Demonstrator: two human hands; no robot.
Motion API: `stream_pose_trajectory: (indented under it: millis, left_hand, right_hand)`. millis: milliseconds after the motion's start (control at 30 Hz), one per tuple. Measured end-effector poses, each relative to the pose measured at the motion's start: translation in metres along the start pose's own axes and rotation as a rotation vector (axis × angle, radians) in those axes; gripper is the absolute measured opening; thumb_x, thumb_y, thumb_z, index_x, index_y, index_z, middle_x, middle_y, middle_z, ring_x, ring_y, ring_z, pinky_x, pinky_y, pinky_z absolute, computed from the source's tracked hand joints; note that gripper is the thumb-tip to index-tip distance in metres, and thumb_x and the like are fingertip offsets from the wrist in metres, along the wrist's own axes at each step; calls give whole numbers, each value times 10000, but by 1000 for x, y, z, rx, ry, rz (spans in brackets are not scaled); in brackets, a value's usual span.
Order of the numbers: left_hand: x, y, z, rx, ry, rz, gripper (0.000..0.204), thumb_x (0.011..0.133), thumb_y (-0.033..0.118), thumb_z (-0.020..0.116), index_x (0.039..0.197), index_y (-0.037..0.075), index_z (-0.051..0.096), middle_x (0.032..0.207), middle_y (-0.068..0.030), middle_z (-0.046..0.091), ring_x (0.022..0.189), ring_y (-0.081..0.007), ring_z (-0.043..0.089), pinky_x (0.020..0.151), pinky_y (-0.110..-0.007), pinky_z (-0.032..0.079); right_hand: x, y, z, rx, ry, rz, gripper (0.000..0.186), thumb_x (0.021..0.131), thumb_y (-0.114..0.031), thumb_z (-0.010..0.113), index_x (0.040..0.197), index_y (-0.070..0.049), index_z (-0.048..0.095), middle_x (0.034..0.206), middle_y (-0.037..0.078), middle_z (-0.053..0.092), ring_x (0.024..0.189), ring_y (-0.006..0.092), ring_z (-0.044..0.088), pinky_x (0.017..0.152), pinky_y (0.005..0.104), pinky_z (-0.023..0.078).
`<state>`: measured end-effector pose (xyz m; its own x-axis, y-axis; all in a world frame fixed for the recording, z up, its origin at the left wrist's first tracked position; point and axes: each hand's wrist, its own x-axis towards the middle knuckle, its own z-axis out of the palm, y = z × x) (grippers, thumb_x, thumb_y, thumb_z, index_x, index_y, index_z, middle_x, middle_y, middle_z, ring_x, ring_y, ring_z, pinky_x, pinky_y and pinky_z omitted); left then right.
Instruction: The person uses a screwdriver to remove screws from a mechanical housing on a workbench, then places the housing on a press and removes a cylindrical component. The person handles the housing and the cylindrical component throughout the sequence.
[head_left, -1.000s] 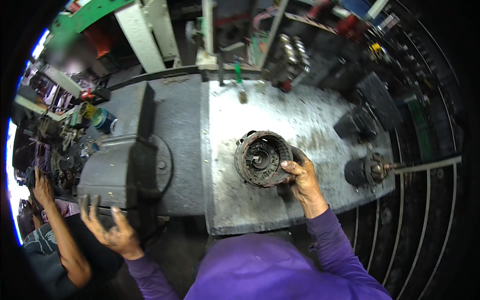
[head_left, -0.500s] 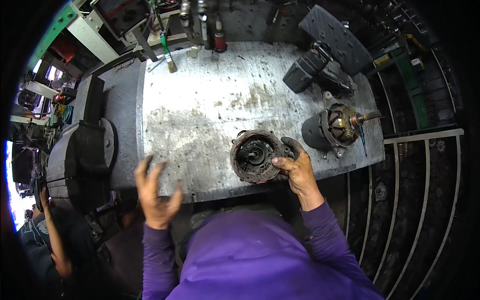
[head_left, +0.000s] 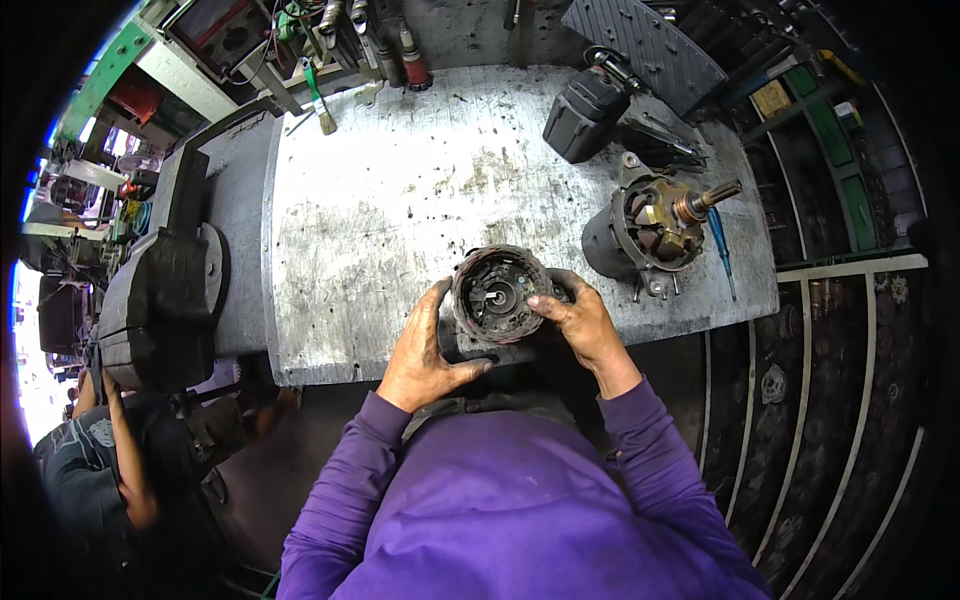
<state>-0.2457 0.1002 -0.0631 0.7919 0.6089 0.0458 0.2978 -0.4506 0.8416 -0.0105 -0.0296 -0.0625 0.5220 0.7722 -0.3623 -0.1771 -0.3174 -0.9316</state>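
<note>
My right hand [head_left: 582, 325] grips a dirty alternator housing [head_left: 500, 297] by its right side, thumb over the rim and fingers behind. The round housing faces up near the table's front edge, copper windings round its rim and a hollow centre. On its other side is my left hand [head_left: 428, 352], open, thumb spread from the fingers. Its fingertips are right beside the housing's left rim; whether they touch cannot be made out. Farther right, an alternator rotor [head_left: 660, 222] with a shaft sits in its end housing on a dark round pot [head_left: 608, 248].
The metal-topped table [head_left: 350, 230] bears a bench vise [head_left: 160, 300] at left, a green-handled brush [head_left: 320, 105], a black box-shaped tool [head_left: 585, 115] and a blue screwdriver [head_left: 721, 255]. Slatted racks [head_left: 800, 390] stand at right. Another person [head_left: 110, 450] crouches at lower left.
My left hand has come rightward from the table's left part to the housing's left side. The right hand keeps its hold. The whole view has shifted slightly.
</note>
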Motion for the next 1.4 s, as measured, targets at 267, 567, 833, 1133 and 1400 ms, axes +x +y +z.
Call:
stream_pose_trajectory:
  millis: [267, 567, 833, 1133, 1400]
  left_hand:
    - [9, -13, 9, -65, 41, 68, 1074, 707, 204, 995, 1569, 12, 384, 1504, -231, 542, 1419, -398, 547, 1174, -467, 471]
    - [8, -8, 4, 16, 71, 88, 1050, 705, 205, 993, 1566, 46, 414, 1517, -232, 530, 1426, -412, 536, 1178, -476, 471]
    - [-10, 8, 23, -36, 154, -126, 1161, 679, 236, 1016, 1602, 12, 347, 1567, -229, 479, 1465, -396, 500, 1220, -475, 438]
    - [-17, 18, 50, -28, 314, -221, 1315, 654, 274, 1038, 1658, 10, 229, 1611, -243, 432, 1487, -389, 478, 1244, -481, 406]
    - [-7, 17, 62, -30, 300, -120, 1416, 605, 306, 1065, 1675, 19, 182, 1630, -230, 424, 1509, -365, 461, 1257, -460, 393]
  right_hand:
    - [-7, -17, -19, -458, -51, 6, 841, 972, -579, 741, 1433, 112, 605, 1441, 310, 609, 1413, 410, 565, 1190, 434, 442]
    - [-9, 24, -45, -441, 44, -169, 625, 1090, -531, 575, 1376, 19, 659, 1228, 143, 716, 1113, 250, 675, 1024, 363, 516]
    - [13, 41, -86, -270, -73, -44, 307, 1036, -231, 726, 1164, 45, 684, 985, 98, 696, 783, 132, 671, 716, 297, 540]
    - [14, 47, -86, -224, -159, -119, 144, 1002, -110, 715, 1039, 18, 663, 836, 62, 650, 690, 96, 582, 616, 293, 486]
    - [15, 47, -90, -162, -213, -115, 138, 1015, -73, 699, 1101, 23, 650, 831, 36, 632, 688, 74, 554, 605, 268, 475]
